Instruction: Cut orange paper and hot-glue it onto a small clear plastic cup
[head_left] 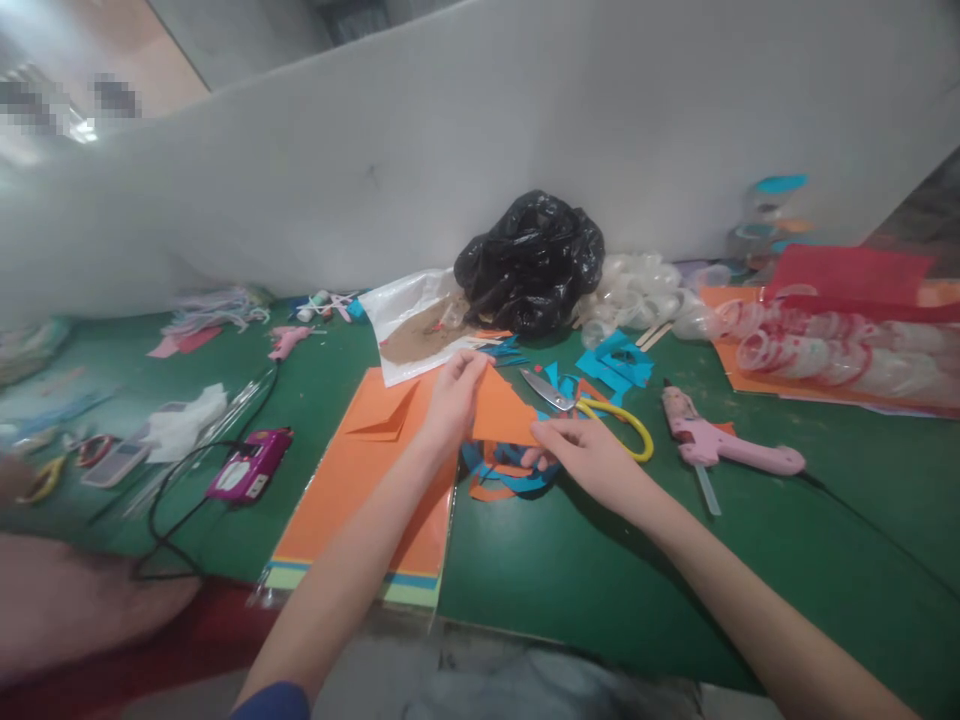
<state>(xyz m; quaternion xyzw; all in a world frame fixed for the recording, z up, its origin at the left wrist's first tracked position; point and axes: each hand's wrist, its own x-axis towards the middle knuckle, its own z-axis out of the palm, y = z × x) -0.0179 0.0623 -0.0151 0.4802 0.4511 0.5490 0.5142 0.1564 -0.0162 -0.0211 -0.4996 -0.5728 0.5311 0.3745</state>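
A piece of orange paper (504, 408) is stretched between my two hands above the green table. My left hand (459, 388) pinches its upper left edge, and my right hand (574, 448) grips its lower right corner. Below the paper lie blue and orange paper scraps (517, 475). Scissors with yellow handles (626, 425) rest just beyond my right hand, their blades pointing left. Under my left forearm is a stack of coloured sheets (352, 490) in a clear sleeve, orange on top, with a folded orange piece (386, 415) lying on it.
A pink glue gun (720, 447) lies to the right, its cord trailing off. Behind are a black plastic bag (532, 262), clear plastic cups (637, 290) and blue paper cutouts (616, 365). Leftward sit a purple box (251, 466) with cables and a second pink glue gun (287, 341). Another person's arm (82, 600) enters at left.
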